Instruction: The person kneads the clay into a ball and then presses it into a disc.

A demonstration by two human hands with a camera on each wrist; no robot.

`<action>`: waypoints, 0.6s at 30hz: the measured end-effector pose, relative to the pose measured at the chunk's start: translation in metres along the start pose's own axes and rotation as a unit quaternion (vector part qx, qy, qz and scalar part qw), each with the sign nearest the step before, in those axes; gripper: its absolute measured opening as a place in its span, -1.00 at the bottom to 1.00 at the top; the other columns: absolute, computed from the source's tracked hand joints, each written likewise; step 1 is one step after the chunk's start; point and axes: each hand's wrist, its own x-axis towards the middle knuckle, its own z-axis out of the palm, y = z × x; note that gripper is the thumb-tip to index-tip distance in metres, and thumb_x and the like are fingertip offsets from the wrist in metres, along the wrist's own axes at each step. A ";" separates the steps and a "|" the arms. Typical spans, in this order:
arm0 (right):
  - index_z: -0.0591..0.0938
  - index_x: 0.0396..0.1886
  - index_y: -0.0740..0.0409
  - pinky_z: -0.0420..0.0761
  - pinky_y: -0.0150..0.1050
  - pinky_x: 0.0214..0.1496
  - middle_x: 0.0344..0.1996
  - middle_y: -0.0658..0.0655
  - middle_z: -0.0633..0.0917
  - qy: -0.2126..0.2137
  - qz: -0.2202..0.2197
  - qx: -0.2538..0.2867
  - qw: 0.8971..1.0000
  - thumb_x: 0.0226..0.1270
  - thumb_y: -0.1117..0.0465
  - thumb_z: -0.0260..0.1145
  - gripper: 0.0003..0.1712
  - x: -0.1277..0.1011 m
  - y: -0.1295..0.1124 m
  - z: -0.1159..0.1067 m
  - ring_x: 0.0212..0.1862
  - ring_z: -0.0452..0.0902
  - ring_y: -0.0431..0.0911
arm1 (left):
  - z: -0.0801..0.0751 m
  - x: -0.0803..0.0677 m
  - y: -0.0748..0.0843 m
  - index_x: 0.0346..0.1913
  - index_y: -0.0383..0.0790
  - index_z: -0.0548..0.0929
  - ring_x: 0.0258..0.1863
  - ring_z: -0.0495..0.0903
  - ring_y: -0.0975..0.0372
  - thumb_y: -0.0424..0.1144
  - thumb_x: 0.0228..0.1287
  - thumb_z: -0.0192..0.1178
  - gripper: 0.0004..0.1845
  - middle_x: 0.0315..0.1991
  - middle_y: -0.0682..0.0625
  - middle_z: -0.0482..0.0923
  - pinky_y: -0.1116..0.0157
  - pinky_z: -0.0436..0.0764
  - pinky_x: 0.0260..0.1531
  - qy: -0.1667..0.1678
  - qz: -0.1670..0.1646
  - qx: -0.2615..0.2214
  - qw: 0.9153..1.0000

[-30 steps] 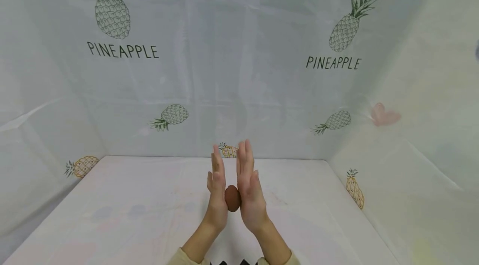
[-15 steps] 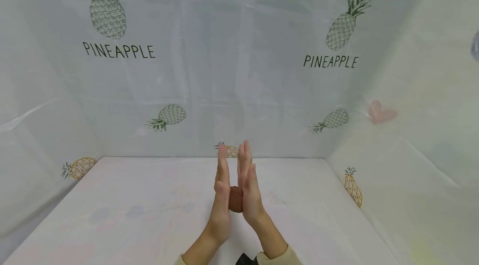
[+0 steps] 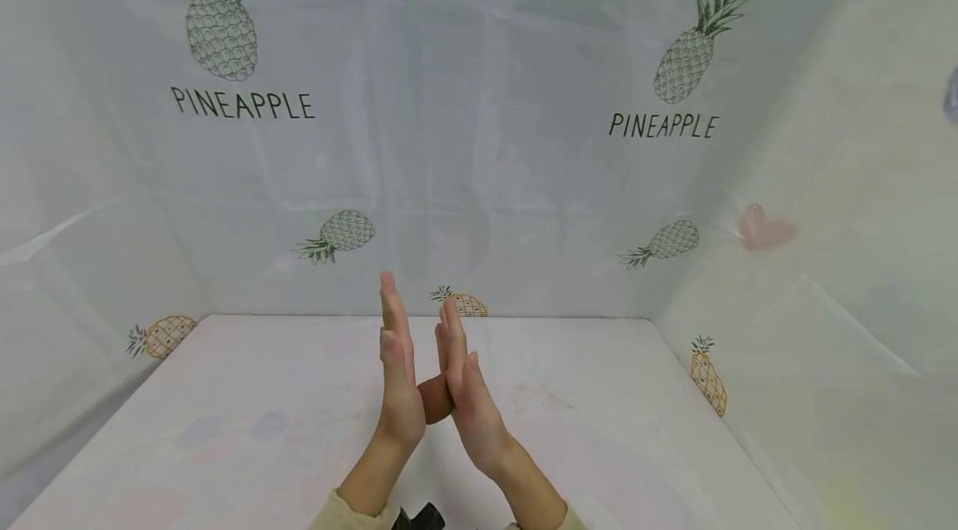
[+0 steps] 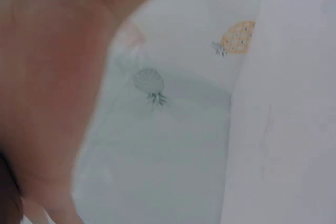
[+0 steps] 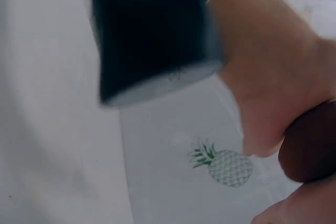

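Observation:
A brown lump of modelling clay (image 3: 437,398) is sandwiched between two upright palms in the head view. My left hand (image 3: 399,380) presses it from the left, with fingers straight and pointing up. From the other side my right hand (image 3: 470,401) presses with its palm, fingers also straight and leaning left. The palms stay apart at the fingertips. In the right wrist view the dark clay (image 5: 310,142) shows between the two hands at the right edge. The left wrist view is mostly filled by a blurred hand (image 4: 47,87), with a dark bit at its lower left edge.
Beneath the hands lies a pale table cover (image 3: 262,430) with faint stains. White curtains (image 3: 479,139) printed with pineapples enclose the back and sides. A dark wrist-worn device (image 5: 155,35) blocks much of the right wrist view.
Both hands and the clay have shifted left. The palms slide against each other, the left now reaching higher than the right. The clay looks longer and tilted, where it was egg-shaped before.

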 end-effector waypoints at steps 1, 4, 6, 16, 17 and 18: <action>-0.42 0.72 -0.43 -0.52 0.32 0.62 0.70 -0.30 -0.44 0.002 -0.008 -0.007 1.000 0.67 -0.29 -0.76 -0.30 -0.001 -0.001 0.001 0.72 -0.54 -0.11 | -0.001 0.001 -0.002 0.69 0.48 -0.36 0.64 -0.68 0.41 0.38 0.61 -0.60 -0.31 0.68 0.48 -0.58 -0.17 -0.71 0.49 0.004 -0.010 0.007 1.000; -0.42 0.74 -0.36 -0.55 0.32 0.59 0.72 -0.24 -0.40 0.016 -0.035 -0.021 0.999 0.67 -0.27 -0.76 -0.28 -0.002 -0.005 0.002 0.72 -0.55 -0.14 | -0.001 0.001 -0.010 0.67 0.53 -0.40 0.61 -0.73 0.41 0.37 0.59 -0.63 -0.33 0.67 0.49 -0.61 -0.19 -0.74 0.46 0.002 -0.029 0.035 0.999; -0.42 0.74 -0.31 -0.59 0.30 0.58 0.73 -0.20 -0.38 0.024 -0.052 -0.014 0.998 0.68 -0.25 -0.76 -0.28 -0.002 -0.007 0.001 0.72 -0.55 -0.13 | 0.001 -0.001 -0.014 0.68 0.49 -0.42 0.62 -0.73 0.39 0.35 0.60 -0.65 -0.33 0.68 0.43 -0.62 -0.17 -0.76 0.45 -0.006 -0.030 0.053 0.998; -0.37 0.76 -0.30 -0.62 0.29 0.59 0.73 -0.16 -0.36 0.106 -0.086 0.011 0.991 0.72 -0.17 -0.65 -0.30 0.000 -0.008 -0.018 0.73 -0.57 -0.09 | 0.029 -0.019 -0.025 0.72 0.30 -0.39 0.69 -0.55 0.31 0.16 0.67 -0.67 -0.35 0.72 0.31 -0.53 -0.20 -0.66 0.48 -0.059 -0.033 0.065 0.996; -0.36 0.76 -0.31 -0.60 0.28 0.61 0.73 -0.17 -0.35 0.117 -0.083 0.007 0.990 0.72 -0.16 -0.64 -0.30 0.000 -0.007 -0.020 0.73 -0.55 -0.10 | 0.031 -0.021 -0.025 0.72 0.29 -0.40 0.69 -0.55 0.31 0.14 0.68 -0.68 -0.36 0.72 0.32 -0.54 -0.20 -0.65 0.48 -0.066 -0.034 0.059 0.996; -0.35 0.76 -0.33 -0.59 0.27 0.62 0.73 -0.19 -0.34 0.126 -0.079 0.002 0.989 0.73 -0.16 -0.64 -0.31 0.000 -0.006 -0.022 0.73 -0.54 -0.11 | 0.033 -0.022 -0.024 0.71 0.31 -0.40 0.69 -0.56 0.32 0.13 0.68 -0.69 -0.36 0.72 0.34 -0.54 -0.20 -0.65 0.49 -0.073 -0.035 0.048 0.996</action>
